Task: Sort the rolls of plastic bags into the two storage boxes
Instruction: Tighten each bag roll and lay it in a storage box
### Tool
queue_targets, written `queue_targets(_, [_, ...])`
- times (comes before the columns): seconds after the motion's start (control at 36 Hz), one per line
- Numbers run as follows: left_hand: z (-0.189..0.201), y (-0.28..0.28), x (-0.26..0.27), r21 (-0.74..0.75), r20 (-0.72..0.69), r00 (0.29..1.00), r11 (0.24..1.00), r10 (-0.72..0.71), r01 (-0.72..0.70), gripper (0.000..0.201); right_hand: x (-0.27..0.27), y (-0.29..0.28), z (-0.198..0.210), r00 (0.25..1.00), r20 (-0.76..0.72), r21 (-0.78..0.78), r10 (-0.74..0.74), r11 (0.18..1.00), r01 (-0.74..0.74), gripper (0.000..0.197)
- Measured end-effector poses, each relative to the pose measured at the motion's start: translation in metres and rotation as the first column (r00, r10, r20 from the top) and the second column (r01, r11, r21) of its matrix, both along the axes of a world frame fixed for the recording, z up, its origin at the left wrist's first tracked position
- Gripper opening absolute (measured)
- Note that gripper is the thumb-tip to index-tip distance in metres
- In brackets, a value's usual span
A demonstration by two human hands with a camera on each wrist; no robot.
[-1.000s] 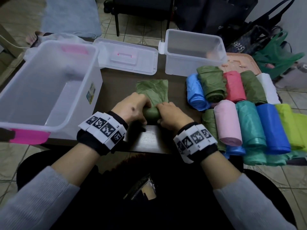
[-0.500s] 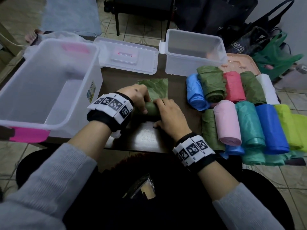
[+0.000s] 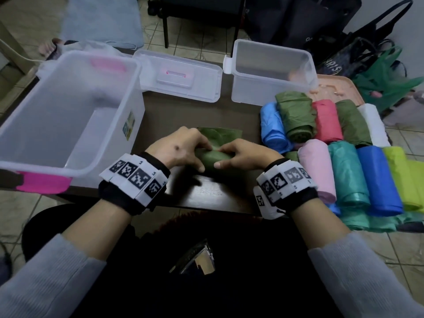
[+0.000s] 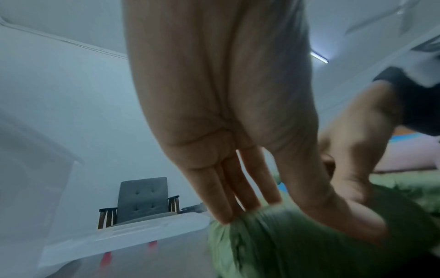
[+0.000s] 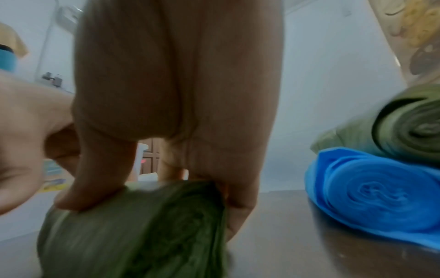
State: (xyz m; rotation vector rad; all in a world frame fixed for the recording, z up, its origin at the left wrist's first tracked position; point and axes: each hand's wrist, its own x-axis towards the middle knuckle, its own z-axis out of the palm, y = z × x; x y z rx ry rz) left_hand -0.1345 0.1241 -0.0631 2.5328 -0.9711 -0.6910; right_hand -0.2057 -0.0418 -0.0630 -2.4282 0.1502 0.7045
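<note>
Gripping green roll (image 3: 212, 157) on dark table (image 3: 215, 191), left hand (image 3: 181, 149) and right hand (image 3: 246, 154); tiled floor (image 3: 195, 31)

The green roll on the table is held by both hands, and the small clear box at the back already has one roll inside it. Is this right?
Not quite. The green roll is indeed held by both the left hand and the right hand, but the head view shows the small clear box holds no roll.
</note>
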Motion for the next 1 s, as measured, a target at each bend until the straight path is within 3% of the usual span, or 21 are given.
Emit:
queue_targets(0.11, [-0.012,-0.004,-0.003,0.023,0.044,0.999,1.000,0.010,-0.011,0.072,0.005,-0.003,-0.005,1.000,-0.008,-0.008,-0.025,1.000,0.025,0.050])
queue_targets(0.19, [-0.018,-0.007,0.002,-0.003,0.023,0.998,0.999,0.050,-0.050,0.066,0.001,-0.002,-0.013,0.969,0.225,-0.074,-0.106,0.989,0.126,0.052])
queue_targets(0.31, [-0.019,-0.010,0.012,0.001,-0.003,0.999,0.999,0.041,-0.041,0.062,-0.010,0.014,-0.017,0.907,0.420,-0.253,0.022,0.963,0.094,0.032])
queue_targets(0.44, [-0.021,-0.015,0.019,0.025,-0.019,0.998,0.998,0.053,-0.052,0.065,-0.021,0.029,-0.031,0.917,0.388,-0.415,0.092,0.906,0.084,0.065])
queue_targets(0.53, [-0.019,-0.017,0.020,-0.056,0.042,0.995,0.995,0.090,-0.088,0.064,-0.016,0.025,-0.031,0.933,0.359,-0.352,0.020,0.929,0.115,0.064])
queue_targets(0.67, [-0.018,-0.014,0.019,-0.035,0.044,0.996,0.996,0.082,-0.080,0.065,-0.002,0.010,-0.013,0.976,0.218,-0.192,-0.003,0.980,0.045,0.057])
queue_targets(0.75, [-0.017,-0.012,0.018,-0.044,0.012,0.995,0.994,0.103,-0.103,0.063,0.007,0.006,-0.006,0.993,0.117,-0.213,0.001,0.977,0.024,0.059])
queue_targets(0.81, [-0.016,-0.012,0.017,-0.047,0.009,0.995,0.994,0.102,-0.102,0.062,0.012,0.007,-0.008,0.992,0.121,-0.280,0.023,0.960,0.012,0.073])
queue_targets(0.92, [-0.019,-0.011,0.016,-0.054,0.016,0.994,0.992,0.111,-0.110,0.063,0.015,0.012,-0.014,0.996,0.091,-0.208,0.012,0.978,0.008,0.116])
queue_targets(1.0, [-0.020,-0.011,0.016,-0.060,0.005,0.993,0.991,0.122,-0.121,0.063,0.016,0.015,-0.021,0.993,0.098,-0.323,0.065,0.946,-0.030,0.120])
